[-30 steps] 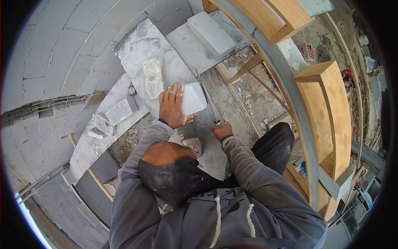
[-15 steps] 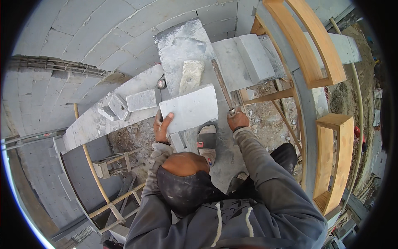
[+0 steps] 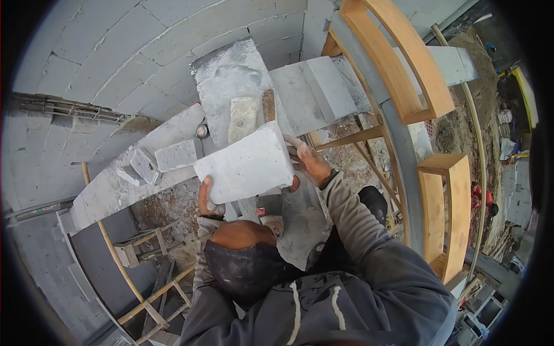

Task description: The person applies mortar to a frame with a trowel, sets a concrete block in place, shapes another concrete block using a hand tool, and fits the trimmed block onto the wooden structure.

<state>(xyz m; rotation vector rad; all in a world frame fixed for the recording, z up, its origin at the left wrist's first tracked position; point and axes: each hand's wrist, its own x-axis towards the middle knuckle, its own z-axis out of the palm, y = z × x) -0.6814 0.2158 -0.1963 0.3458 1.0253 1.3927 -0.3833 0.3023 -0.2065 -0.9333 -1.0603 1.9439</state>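
Note:
Both my hands hold a pale grey rectangular block [image 3: 247, 161], tilted in front of me. My left hand [image 3: 206, 197] grips its lower left corner, thumb on the face. At its right end, my right hand [image 3: 314, 165] has its fingers against the edge; part of that hand is behind the block. Just beyond the block, a brown bar-like tool [image 3: 269, 105] lies on a dusty grey slab [image 3: 228, 66], its lower part hidden by the block. Beside it lies a rough off-white stone piece [image 3: 243, 118].
Smaller block pieces [image 3: 178, 155] and a small round can [image 3: 202, 130] sit on the plank [image 3: 104, 196] at left. Another block [image 3: 329, 86] stands right of the slab. Wooden frames [image 3: 438, 213] rise at right, a bamboo pole [image 3: 109, 236] at left. A person in red [image 3: 478, 197] is far right.
My right hand has let go of the bar-like tool, which now lies on the slab, and has moved to the block's right end. The block has tilted, its right end raised.

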